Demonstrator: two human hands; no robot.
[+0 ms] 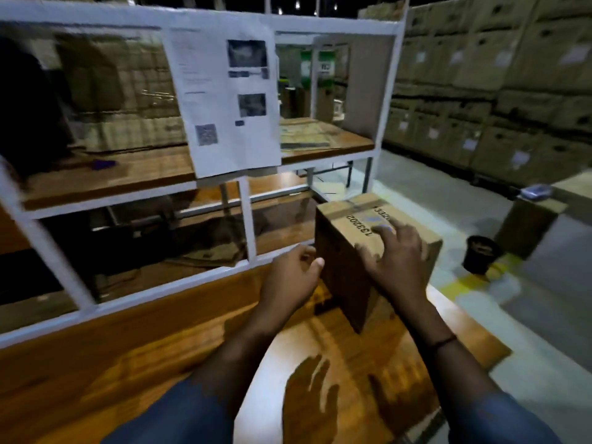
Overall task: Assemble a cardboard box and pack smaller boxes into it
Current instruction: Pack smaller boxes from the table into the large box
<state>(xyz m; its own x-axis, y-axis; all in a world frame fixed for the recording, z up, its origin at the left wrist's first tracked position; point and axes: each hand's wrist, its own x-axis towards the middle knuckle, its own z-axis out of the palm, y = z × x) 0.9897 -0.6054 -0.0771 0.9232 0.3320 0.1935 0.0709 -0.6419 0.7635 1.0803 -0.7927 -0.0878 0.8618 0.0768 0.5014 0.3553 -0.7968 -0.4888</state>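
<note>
Taped brown cardboard box [342, 267] stood on glossy wooden table [160, 363] near its right edge, right hand [397, 261] laid flat on top, fingers spread, left hand [290, 277] held at left face, fingers curled, hold unclear.

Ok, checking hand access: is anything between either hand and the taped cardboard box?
Nothing visible. The right hand lies flat on top of the brown taped cardboard box; the left hand is against its left face.

A warehouse: stacked cartons [499, 75] line the wall beside packing shelves [246, 219].
</note>
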